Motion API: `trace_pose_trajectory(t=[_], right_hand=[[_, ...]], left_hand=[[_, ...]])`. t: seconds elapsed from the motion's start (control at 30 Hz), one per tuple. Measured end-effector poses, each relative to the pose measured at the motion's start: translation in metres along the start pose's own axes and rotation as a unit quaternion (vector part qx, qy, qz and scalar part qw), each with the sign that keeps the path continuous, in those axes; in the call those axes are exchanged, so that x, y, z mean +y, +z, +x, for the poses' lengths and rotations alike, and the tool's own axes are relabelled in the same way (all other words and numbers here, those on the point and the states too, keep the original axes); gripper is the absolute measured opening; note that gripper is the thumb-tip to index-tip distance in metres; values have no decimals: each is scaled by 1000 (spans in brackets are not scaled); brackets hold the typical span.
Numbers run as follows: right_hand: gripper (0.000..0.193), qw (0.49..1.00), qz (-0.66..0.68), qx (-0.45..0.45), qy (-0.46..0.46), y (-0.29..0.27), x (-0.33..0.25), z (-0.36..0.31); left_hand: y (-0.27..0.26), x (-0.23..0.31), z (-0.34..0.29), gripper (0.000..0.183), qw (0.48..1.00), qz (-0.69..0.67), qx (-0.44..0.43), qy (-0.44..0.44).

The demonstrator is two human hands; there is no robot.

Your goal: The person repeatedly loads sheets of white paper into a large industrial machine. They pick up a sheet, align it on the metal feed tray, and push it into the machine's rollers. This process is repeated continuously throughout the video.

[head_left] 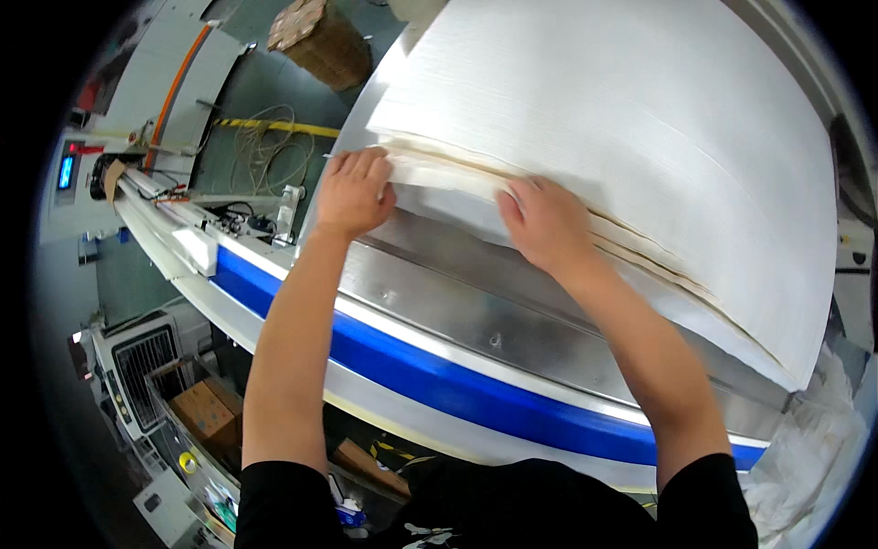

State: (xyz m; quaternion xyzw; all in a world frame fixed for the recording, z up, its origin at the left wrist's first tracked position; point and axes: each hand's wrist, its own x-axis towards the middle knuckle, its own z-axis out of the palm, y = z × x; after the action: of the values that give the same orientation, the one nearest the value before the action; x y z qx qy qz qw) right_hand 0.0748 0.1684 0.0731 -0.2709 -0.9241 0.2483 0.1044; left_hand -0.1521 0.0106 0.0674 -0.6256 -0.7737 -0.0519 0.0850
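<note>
A broad stack of white sheet material, which looks like layered fabric [613, 101], covers the metal table and shows uneven cream edges toward me. My left hand [357, 194] is closed on the stack's near left corner, with the thumb toward the right. Farther right along the same edge, my right hand [551, 222] has its fingers curled over the layers and its thumb below them. Between the two hands a strip of the edge [444, 174] is lifted and bent. How many layers each hand pinches is hidden.
In front of the stack runs a bare metal strip [439, 293], then a blue rail [421, 371]. Machine parts with cables [247, 220] stand at the left. A cardboard box [320, 44] and coiled cord [270, 151] lie on the floor. Clear plastic sheeting [809, 448] hangs at right.
</note>
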Motion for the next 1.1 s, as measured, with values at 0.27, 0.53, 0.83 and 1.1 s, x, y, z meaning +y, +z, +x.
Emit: trace_pose_trajectory(t=[0.27,0.53,0.83,1.1], right_hand=[[19,980,-133,131,66,-90,126,-159],[26,985,-90,136,49,-117,124,-188],[36,992,79,11,-100,-40,14,-51],[42,981,17,-129,147,-41,52,-56]], left_hand=[[-5,15,15,42,994,50,-32,-88],[-10,19,15,27,994,95,-50,-4],[-26,11,17,38,971,126,-202,7],[-36,50,56,52,918,177,-351,-59]])
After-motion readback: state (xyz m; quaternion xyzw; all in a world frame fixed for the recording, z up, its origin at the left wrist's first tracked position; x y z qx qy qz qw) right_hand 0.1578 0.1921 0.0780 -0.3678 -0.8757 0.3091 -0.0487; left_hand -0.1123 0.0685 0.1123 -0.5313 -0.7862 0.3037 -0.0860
